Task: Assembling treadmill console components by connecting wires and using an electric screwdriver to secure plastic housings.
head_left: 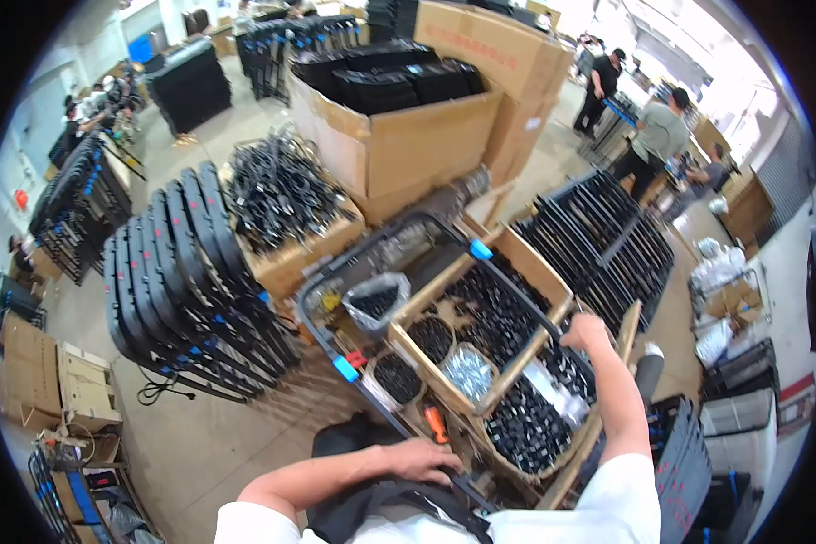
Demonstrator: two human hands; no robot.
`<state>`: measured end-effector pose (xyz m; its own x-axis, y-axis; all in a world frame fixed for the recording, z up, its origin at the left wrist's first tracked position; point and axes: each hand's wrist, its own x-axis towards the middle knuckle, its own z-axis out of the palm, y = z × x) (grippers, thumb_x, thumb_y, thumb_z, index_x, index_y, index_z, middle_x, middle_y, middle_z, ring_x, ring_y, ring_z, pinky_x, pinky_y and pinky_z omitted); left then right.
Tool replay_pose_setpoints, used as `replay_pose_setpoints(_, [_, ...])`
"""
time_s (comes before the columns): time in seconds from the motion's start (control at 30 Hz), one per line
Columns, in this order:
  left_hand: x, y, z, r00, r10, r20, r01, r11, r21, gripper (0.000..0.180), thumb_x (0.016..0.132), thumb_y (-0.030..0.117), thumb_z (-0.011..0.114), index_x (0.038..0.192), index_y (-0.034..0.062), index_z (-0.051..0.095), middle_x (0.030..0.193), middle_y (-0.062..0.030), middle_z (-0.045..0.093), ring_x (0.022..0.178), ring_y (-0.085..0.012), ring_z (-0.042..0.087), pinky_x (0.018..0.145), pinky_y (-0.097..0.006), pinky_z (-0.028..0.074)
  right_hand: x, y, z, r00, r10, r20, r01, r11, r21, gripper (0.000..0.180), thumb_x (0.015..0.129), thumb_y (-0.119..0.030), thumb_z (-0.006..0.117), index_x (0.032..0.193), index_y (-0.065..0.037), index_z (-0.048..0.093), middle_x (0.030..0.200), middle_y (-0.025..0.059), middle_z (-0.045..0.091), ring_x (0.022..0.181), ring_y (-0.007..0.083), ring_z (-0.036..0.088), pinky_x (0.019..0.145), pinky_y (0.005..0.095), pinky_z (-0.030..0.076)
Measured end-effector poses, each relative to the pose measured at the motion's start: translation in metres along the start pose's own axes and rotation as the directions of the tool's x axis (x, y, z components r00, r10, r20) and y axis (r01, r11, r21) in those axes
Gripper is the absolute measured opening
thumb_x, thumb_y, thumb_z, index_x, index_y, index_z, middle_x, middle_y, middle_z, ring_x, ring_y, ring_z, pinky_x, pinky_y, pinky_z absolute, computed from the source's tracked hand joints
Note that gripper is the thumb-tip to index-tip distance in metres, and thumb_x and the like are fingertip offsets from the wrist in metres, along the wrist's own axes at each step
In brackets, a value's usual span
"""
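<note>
A black tubular frame with blue clips lies slantwise across the bench, over the parts boxes. My left hand is closed on its near bar, close to my body. Further right and forward, my right hand is wrapped round the frame's other bar. An orange-handled screwdriver lies just beyond my left hand. Inside and under the frame are a wooden box of small black parts, a carton of black clips, a container of silver screws and a bag of black pieces.
Several curved black frames stand in a row at left. Beside them, a box holds a heap of black cables. A large carton of black parts stands ahead. Stacked black frames are at right; co-workers work beyond.
</note>
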<state>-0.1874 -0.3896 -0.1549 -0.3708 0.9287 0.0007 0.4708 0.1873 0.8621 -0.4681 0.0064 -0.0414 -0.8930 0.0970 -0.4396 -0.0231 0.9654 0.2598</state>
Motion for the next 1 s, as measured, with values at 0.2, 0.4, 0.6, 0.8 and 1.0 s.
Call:
replay_pose_setpoints(0.2, [0.002, 0.003, -0.008, 1.000, 0.001, -0.009, -0.001, 1.000, -0.011, 0.035, 0.102, 0.038, 0.066, 0.129, 0.0152, 0.066, 0.126, -0.0133, 0.068, 0.119, -0.0371, 0.065, 0.100, -0.049, 0.053, 0.024, 0.019, 0.022, 0.995, 0.030, -0.095, -0.018, 0.992, 0.126, 0.055, 0.095, -0.048, 0.058, 0.095, 0.004, 0.076, 0.113, 0.0279, 0.075, 0.104, 0.0381, 0.075, 0.093, 0.0498, 0.060])
replay_pose_setpoints(0.4, [-0.005, 0.016, -0.009, 0.999, 0.004, 0.044, -0.005, 1.000, 0.012, 0.048, 0.103, 0.031, 0.064, 0.148, 0.0160, 0.059, 0.130, -0.0154, 0.067, 0.127, -0.0346, 0.062, 0.112, -0.051, 0.045, 0.032, 0.020, 0.040, 0.978, -0.095, -0.186, 0.138, 0.964, 0.228, 0.056, 0.099, -0.051, 0.055, 0.107, 0.001, 0.074, 0.114, 0.0318, 0.073, 0.109, 0.0433, 0.072, 0.098, 0.0492, 0.057])
replay_pose_setpoints(0.6, [-0.011, 0.024, -0.022, 0.978, -0.207, -0.016, 0.208, 0.976, 0.063, 0.062, 0.098, 0.047, 0.071, 0.145, 0.0112, 0.053, 0.126, -0.0146, 0.069, 0.123, -0.0365, 0.064, 0.108, -0.049, 0.047, 0.022, -0.024, 0.028, 0.964, 0.067, -0.257, 0.007, 0.961, 0.276, 0.053, 0.097, -0.043, 0.056, 0.114, 0.007, 0.065, 0.119, 0.0364, 0.070, 0.114, 0.0472, 0.070, 0.103, 0.0538, 0.054])
replay_pose_setpoints(0.8, [0.005, 0.013, -0.017, 0.998, 0.007, 0.058, -0.014, 0.993, 0.119, 0.050, 0.101, 0.046, 0.066, 0.138, 0.0139, 0.058, 0.129, -0.0153, 0.067, 0.126, -0.0376, 0.062, 0.111, -0.050, 0.046, 0.035, 0.049, 0.069, 0.981, 0.141, -0.136, -0.113, 0.975, 0.194, 0.070, 0.094, -0.047, 0.059, 0.138, 0.007, 0.050, 0.120, 0.0348, 0.071, 0.116, 0.0459, 0.070, 0.103, 0.0531, 0.054])
replay_pose_setpoints(1.0, [-0.005, 0.006, -0.012, 0.994, 0.094, -0.047, -0.083, 0.977, 0.194, 0.056, 0.102, 0.050, 0.061, 0.148, 0.0190, 0.053, 0.120, -0.0161, 0.068, 0.113, -0.0384, 0.067, 0.106, -0.051, 0.048, 0.030, 0.009, 0.055, 0.958, 0.245, -0.150, -0.195, 0.938, 0.285, 0.072, 0.097, -0.052, 0.058, 0.139, 0.005, 0.052, 0.126, 0.0317, 0.070, 0.119, 0.0430, 0.070, 0.104, 0.0509, 0.054])
